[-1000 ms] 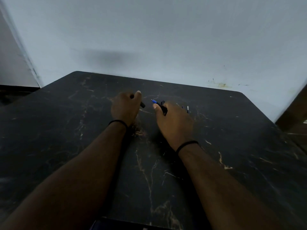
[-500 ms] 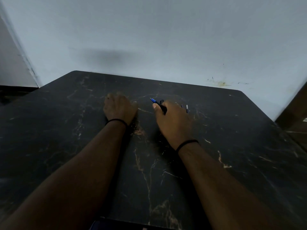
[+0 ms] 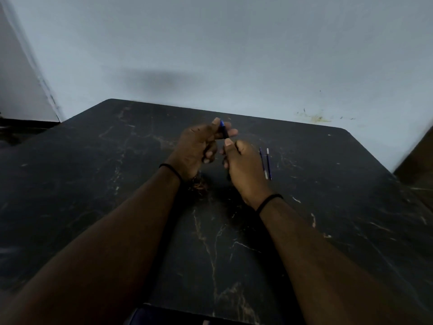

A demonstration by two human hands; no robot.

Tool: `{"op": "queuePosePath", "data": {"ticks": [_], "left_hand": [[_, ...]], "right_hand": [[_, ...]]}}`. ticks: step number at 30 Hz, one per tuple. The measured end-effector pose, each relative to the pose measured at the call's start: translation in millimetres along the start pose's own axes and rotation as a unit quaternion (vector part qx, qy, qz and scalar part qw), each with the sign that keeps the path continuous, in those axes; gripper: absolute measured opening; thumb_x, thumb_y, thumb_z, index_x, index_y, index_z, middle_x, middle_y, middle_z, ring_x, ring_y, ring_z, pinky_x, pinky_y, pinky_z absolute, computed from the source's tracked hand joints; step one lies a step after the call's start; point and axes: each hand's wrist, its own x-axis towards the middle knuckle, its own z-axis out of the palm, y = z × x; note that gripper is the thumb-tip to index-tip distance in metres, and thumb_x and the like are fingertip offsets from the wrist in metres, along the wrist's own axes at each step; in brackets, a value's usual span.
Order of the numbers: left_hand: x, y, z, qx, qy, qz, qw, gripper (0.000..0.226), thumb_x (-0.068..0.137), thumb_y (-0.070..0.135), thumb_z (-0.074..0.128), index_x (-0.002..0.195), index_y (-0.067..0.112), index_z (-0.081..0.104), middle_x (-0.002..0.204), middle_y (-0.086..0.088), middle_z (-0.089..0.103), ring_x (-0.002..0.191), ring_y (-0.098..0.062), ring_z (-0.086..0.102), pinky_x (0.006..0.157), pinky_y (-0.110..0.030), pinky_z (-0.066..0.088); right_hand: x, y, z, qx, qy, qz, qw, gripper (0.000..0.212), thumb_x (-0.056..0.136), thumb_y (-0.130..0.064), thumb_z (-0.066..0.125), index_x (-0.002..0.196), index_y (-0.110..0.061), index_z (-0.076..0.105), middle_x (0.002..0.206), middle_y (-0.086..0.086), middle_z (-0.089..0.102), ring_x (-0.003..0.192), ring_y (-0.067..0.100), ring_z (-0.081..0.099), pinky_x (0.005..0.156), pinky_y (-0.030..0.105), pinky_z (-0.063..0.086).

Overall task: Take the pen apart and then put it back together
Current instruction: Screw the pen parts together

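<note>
My left hand (image 3: pixel 195 146) and my right hand (image 3: pixel 243 167) meet above the middle of the black marbled table (image 3: pixel 117 184). Between my left thumb and fingers I pinch a short black pen piece (image 3: pixel 224 130) with a blue end pointing up. My right hand is curled just below it, thumb up near the piece's lower end; a dark part (image 3: pixel 228 174) shows under its palm, mostly hidden. Two thin ink refills (image 3: pixel 266 163) lie side by side on the table, just right of my right hand.
A pale wall stands behind the table's far edge. A dark object (image 3: pixel 150 316) shows at the near table edge, at the bottom of the view. Brown furniture (image 3: pixel 419 165) is at the far right.
Both hands have lifted off the table and come together. The blue-ended black piece, earlier in my right hand, is now pinched by my left hand. The refills have not moved.
</note>
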Motion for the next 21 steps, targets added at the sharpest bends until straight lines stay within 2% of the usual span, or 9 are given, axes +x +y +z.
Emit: {"op": "queuePosePath", "data": {"ticks": [3, 7, 10, 15, 19, 21], "left_hand": [[1, -1, -7, -0.053, -0.067, -0.015, 0.996, 0.033, 0.105, 0.026, 0.043, 0.119, 0.005, 0.063, 0.124, -0.013, 0.070, 0.043, -0.007, 0.043, 0.036, -0.017, 0.033], [3, -2, -14, -0.090, -0.116, -0.013, 0.989, 0.031, 0.105, 0.020, 0.041, 0.118, 0.006, 0.065, 0.125, -0.012, 0.070, 0.043, -0.006, 0.048, 0.036, -0.016, 0.033], [3, -1, -13, -0.091, -0.117, -0.012, 0.989, 0.031, 0.106, 0.017, 0.037, 0.112, 0.007, 0.066, 0.115, -0.008, 0.074, 0.041, -0.006, 0.049, 0.036, -0.016, 0.031], [1, 3, -9, -0.085, -0.082, -0.010, 0.993, 0.029, 0.106, 0.014, 0.035, 0.094, 0.008, 0.060, 0.084, -0.001, 0.076, 0.033, -0.005, 0.042, 0.031, -0.014, 0.028], [0, 5, -5, -0.092, -0.068, 0.001, 0.993, 0.028, 0.106, 0.013, 0.034, 0.091, 0.008, 0.057, 0.078, -0.002, 0.071, 0.029, -0.002, 0.034, 0.035, -0.019, 0.022], [0, 6, -4, -0.092, -0.059, 0.005, 0.994, 0.028, 0.106, 0.012, 0.035, 0.090, 0.007, 0.057, 0.076, -0.003, 0.070, 0.029, -0.002, 0.033, 0.035, -0.018, 0.022]], "right_hand": [[-2, -1, -2, 0.147, -0.097, 0.059, 0.983, 0.036, 0.107, -0.035, 0.040, 0.082, -0.015, 0.056, 0.054, -0.006, 0.045, 0.039, 0.004, 0.032, 0.041, 0.021, 0.025], [-1, -2, -5, 0.236, -0.160, 0.115, 0.952, 0.033, 0.106, -0.038, 0.042, 0.081, -0.019, 0.053, 0.053, -0.008, 0.038, 0.038, 0.004, 0.023, 0.037, 0.014, 0.019], [0, -2, -4, 0.245, -0.163, 0.118, 0.948, 0.034, 0.106, -0.038, 0.043, 0.080, -0.020, 0.053, 0.052, -0.008, 0.038, 0.037, 0.003, 0.022, 0.037, 0.013, 0.018], [-2, -3, -1, 0.209, -0.133, 0.087, 0.965, 0.035, 0.105, -0.037, 0.045, 0.076, -0.021, 0.053, 0.050, -0.009, 0.039, 0.036, 0.003, 0.025, 0.037, 0.015, 0.021], [-3, -3, 3, 0.175, -0.096, 0.052, 0.978, 0.030, 0.104, -0.033, 0.049, 0.078, -0.019, 0.054, 0.051, -0.006, 0.040, 0.038, 0.005, 0.028, 0.037, 0.018, 0.022], [-2, -2, 4, 0.169, -0.080, 0.042, 0.982, 0.028, 0.103, -0.031, 0.051, 0.079, -0.018, 0.057, 0.053, -0.005, 0.041, 0.037, 0.001, 0.031, 0.037, 0.016, 0.026]]}}
